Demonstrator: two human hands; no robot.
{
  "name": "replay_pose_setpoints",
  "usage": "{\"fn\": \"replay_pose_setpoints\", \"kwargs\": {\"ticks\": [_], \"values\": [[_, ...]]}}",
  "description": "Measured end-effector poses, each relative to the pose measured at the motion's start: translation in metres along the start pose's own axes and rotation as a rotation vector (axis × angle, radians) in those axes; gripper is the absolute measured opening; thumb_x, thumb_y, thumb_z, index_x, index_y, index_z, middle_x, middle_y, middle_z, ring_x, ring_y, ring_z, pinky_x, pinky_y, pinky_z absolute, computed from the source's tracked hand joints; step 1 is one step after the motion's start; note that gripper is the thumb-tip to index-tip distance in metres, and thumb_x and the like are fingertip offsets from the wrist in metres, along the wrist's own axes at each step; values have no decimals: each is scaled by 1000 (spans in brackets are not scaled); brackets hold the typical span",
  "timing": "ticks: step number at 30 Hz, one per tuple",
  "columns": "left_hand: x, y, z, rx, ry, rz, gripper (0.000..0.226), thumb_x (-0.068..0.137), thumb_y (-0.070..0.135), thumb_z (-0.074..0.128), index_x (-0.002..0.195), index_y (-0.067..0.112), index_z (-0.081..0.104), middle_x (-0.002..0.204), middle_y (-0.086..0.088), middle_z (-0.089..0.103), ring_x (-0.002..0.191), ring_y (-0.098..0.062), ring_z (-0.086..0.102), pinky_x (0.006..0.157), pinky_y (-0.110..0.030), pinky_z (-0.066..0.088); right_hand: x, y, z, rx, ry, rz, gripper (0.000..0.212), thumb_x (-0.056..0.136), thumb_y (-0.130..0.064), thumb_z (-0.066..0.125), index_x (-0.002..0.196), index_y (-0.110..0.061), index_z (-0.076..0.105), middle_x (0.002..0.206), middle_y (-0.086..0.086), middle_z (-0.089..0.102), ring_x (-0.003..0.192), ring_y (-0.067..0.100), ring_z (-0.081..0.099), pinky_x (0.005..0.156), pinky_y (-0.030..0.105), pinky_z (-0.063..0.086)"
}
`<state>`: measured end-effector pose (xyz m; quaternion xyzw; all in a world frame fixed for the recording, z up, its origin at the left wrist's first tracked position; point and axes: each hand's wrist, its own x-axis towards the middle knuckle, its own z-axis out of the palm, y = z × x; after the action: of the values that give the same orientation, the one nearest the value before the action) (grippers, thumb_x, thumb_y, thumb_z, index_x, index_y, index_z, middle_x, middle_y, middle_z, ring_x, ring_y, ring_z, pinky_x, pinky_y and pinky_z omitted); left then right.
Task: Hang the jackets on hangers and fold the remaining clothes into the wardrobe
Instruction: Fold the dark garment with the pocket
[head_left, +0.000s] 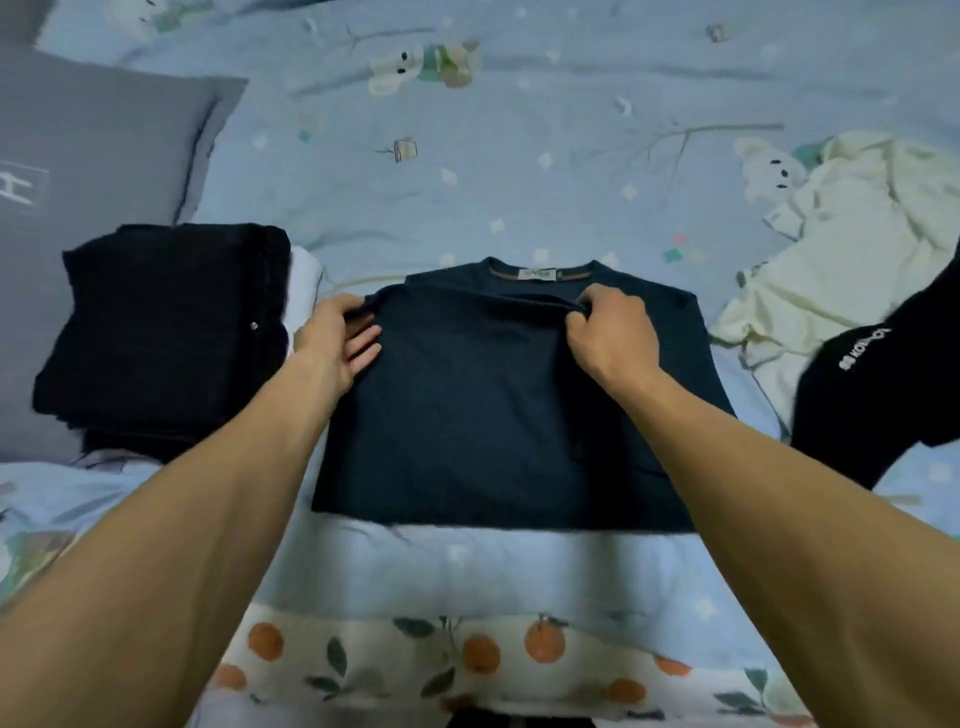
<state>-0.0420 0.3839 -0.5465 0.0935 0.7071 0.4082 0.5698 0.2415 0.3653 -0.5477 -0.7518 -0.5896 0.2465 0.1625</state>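
On the bed (519, 171), I have the navy shirt (493, 415) half-folded: my left hand (337, 338) and right hand (608, 332) each pinch its folded-up hem. Left of the shirt sits 1 folded pile (161, 332); right of it, 2 garments (831, 249) remain unfolded.

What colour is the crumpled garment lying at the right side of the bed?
Cream, off-white: the crumpled cream garment shows in the head view, the only one.

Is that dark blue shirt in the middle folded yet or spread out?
Partly folded: the dark blue shirt lies flat, sleeves tucked in, collar showing; both hands pinch its upper fold.
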Motion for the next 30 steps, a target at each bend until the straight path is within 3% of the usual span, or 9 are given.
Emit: {"fn": "replay_pose_setpoints", "kwargs": {"ticks": [4,8,14,16,18,21,24,26,30], "values": [[55,6,23,44,12,22,18,88,10,59,101,21,62,103,4,70,92,-10,69,76,-26,53,48,11,31,91,-7,39,16,91,-19,48,92,-10,61,88,7,63,80,27,58,62,31,38],[86,11,34,20,-35,32,25,89,16,63,114,17,65,112,3,71,97,-9,68,74,-24,52,81,20,43,97,-28,97,17,91,-22,49,92,-12,63,85,5,64,78,25,58,62,31,40],[106,4,38,-43,-33,2,40,87,14,55,127,12,60,114,6,72,104,-9,66,79,-23,51,122,9,62,83,-39,113,22,93,-19,49,92,-2,63,84,9,63,77,26,55,67,37,45],[110,1,42,-36,-30,26,49,87,11,54,136,15,54,118,8,70,108,-9,64,79,-22,49,128,14,69,102,-65,143,24,95,-21,50,92,-1,62,84,10,63,77,26,58,65,38,46],[109,-1,45,14,-43,82,65,89,3,52,150,18,35,129,6,63,110,-10,62,82,-21,48,127,16,72,124,-96,167,27,97,-30,52,99,-5,60,90,6,61,87,26,60,68,36,47],[98,-9,51,252,-52,200,80,90,0,52,156,26,16,144,4,50,120,-11,56,89,-20,46,114,18,75,117,-137,106,39,95,-41,56,119,-10,55,111,5,60,105,24,56,81,35,47],[79,-18,62,585,-62,332,77,94,10,55,157,27,14,157,3,33,140,-14,36,107,-24,32,87,34,66,-5,-200,-102,58,94,-45,55,140,-12,44,141,7,50,130,25,45,103,37,41],[69,-29,75,937,-60,408,71,96,20,54,157,24,19,163,-1,17,149,-21,18,117,-32,21,67,56,54,-154,-245,-268,74,94,-53,50,151,-9,34,157,11,32,145,29,29,118,40,28],[48,-63,117,1436,-126,536,66,98,36,49,156,22,20,165,-12,-3,150,-35,-6,121,-49,2,43,107,16,-382,-491,-460,104,78,-77,46,157,-14,19,165,4,9,152,25,7,123,43,15]]}}
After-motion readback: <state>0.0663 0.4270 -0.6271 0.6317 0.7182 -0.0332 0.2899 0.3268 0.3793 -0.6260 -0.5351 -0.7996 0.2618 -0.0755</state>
